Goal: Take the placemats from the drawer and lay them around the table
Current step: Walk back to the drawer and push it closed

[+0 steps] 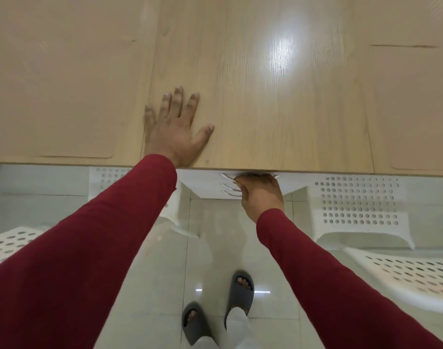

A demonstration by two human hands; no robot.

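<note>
I stand at a light wooden table (265, 109). My left hand (176, 127) lies flat and open on the tabletop near its front edge, fingers spread. Under the edge sits a white drawer unit (205, 186) with three curved silver handles. My right hand (262, 192) is curled around the top drawer handle (226, 175), and the drawer looks closed. Thin wood-coloured placemats lie flat on the table: one at the front left (64, 102), one at the front right (417, 122). A faint mat edge shows at the far right (404, 46).
White perforated plastic chairs stand tucked under the table at left (109, 177) and right (359, 205), with more chair seats at the lower left (11, 240) and lower right (404, 273). My feet in grey slippers (240, 290) stand on a glossy tiled floor.
</note>
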